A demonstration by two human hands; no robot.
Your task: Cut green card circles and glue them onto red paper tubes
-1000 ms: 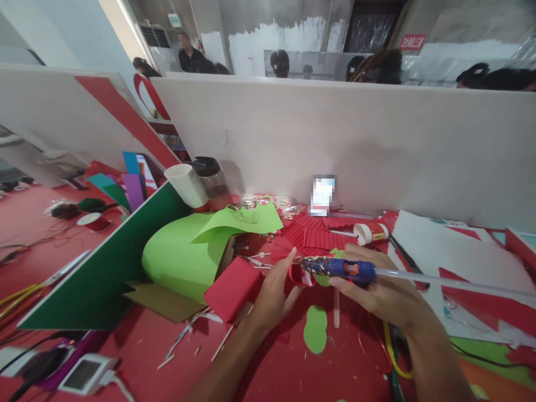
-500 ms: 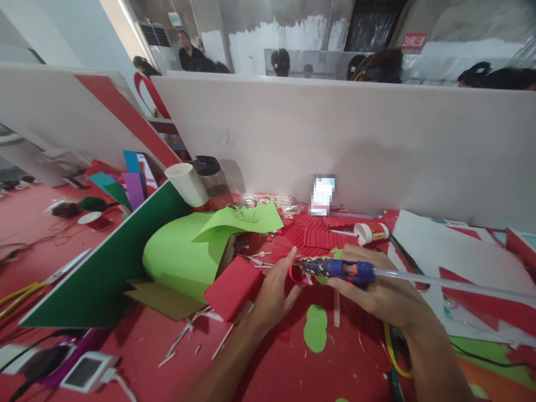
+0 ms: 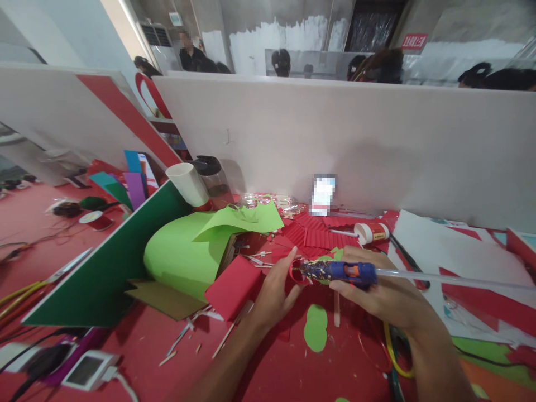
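Observation:
In my right hand is a blue hot glue gun, its nozzle end speckled and pointing left. A long clear glue stick runs out of its back end to the right. My left hand is closed around a small red paper ring, thumb and fingers on its sides. The gun's tip is at the ring's opening; whether they touch I cannot tell. Green paper circles lie on the table below, and more green paper shows behind the gun. A red box-like piece sits left of my left hand.
Pleated red paper and a white-and-red roll lie behind my hands. Bent green sheets and a dark green board stand left. Scissors with yellow handles lie near my right forearm. A phone leans against the white partition.
The glue gun has shifted slightly right and its tip has drawn back a little from over the red ring. My left hand stays nearly still.

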